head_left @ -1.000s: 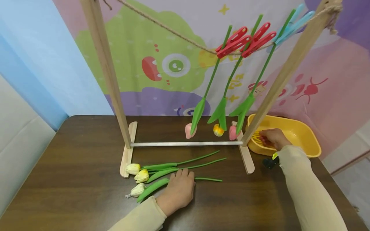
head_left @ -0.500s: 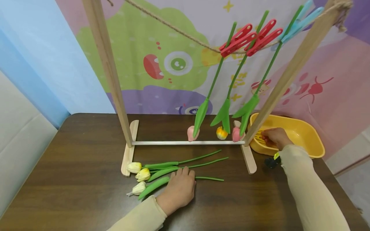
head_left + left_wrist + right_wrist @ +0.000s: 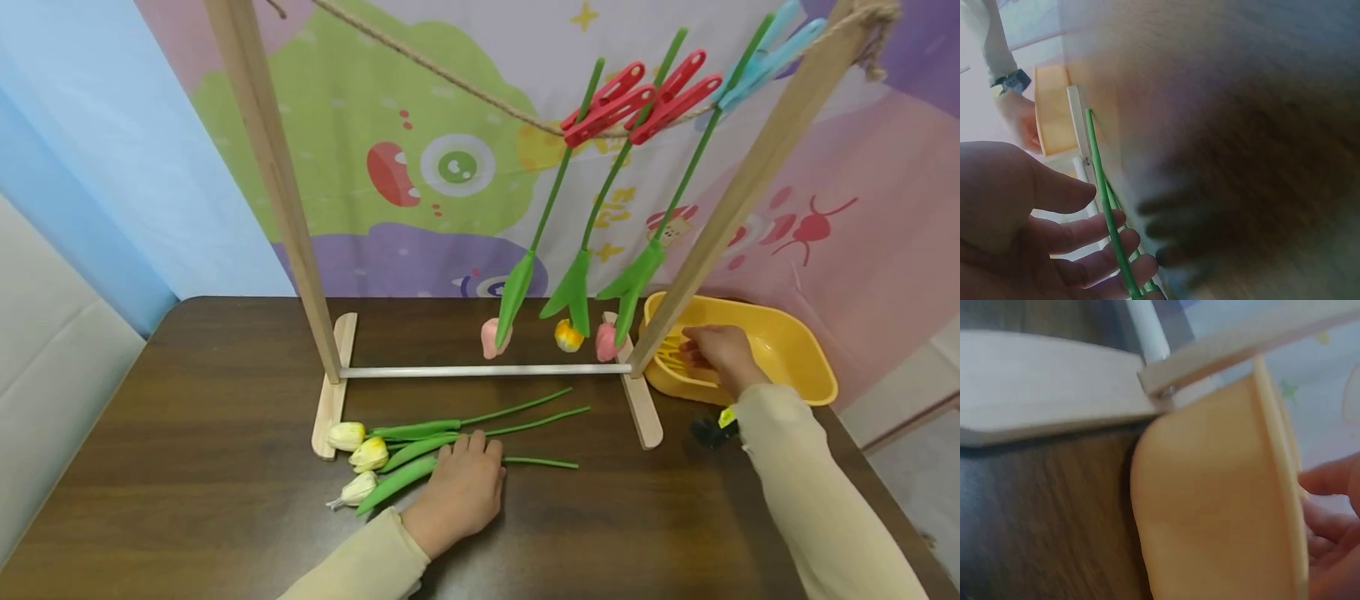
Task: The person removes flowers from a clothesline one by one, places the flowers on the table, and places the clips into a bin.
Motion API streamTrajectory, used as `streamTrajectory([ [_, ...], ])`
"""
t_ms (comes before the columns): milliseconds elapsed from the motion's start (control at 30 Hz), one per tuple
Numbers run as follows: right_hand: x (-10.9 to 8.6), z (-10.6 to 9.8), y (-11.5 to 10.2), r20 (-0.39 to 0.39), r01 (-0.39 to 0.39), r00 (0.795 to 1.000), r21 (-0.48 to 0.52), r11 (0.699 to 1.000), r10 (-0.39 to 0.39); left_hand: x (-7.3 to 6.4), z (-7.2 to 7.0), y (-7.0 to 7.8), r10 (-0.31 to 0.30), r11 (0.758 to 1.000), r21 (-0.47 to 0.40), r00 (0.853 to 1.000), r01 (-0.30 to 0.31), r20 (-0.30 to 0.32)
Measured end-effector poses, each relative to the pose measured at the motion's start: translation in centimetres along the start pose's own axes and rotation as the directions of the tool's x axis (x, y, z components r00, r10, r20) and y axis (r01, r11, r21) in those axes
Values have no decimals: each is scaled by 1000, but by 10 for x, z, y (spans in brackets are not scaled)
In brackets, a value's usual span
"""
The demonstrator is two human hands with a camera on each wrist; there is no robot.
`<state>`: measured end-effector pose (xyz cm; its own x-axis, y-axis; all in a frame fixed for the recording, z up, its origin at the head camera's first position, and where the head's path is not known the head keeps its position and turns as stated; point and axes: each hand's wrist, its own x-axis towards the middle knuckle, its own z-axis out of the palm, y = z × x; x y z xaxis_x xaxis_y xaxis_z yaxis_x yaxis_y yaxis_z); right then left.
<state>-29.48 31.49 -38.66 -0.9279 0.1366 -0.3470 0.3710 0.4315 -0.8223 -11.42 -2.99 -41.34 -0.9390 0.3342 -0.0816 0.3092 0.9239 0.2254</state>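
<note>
My left hand rests over the lowest of the pale yellow tulips, fingers loosely bent. In the left wrist view its green stem crosses in front of the fingers, with the thumb tip beside it. My right hand reaches into the yellow basin, with yellow clothespins at its fingertips. In the right wrist view, the basin wall hides part of the fingers; I cannot tell whether they pinch a clothespin. Two more yellow tulips lie just beyond my left hand.
A wooden frame stands on the brown table. From its rope, red clothespins and a blue clothespin hold three tulips upside down. A white rod joins its feet near the table.
My right hand has shifted slightly up and to the right inside the basin, showing more of the yellow clothespins. My left hand stays on the tulips.
</note>
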Motion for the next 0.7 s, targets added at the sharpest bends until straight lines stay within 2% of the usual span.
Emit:
streamTrajectory([
  [167,-16,5,-5,-107,96,989,-28,995,-98,-2,-1,0,4,1000,-6,1000,-4,-12],
  [267,-26,6,-6,-146,142,978,-35,989,-146,-2,-1,0,6,1000,-10,1000,-6,-11],
  [467,-49,9,-9,-188,233,955,-11,972,-231,-3,0,0,12,1000,-5,998,-12,-60],
  [633,-69,16,-20,-201,277,944,44,960,-263,-6,-3,-2,21,1000,-19,991,-24,-134],
  [700,-77,18,-25,-204,297,938,66,953,-279,-7,-5,-3,21,999,-41,991,-27,-135],
])
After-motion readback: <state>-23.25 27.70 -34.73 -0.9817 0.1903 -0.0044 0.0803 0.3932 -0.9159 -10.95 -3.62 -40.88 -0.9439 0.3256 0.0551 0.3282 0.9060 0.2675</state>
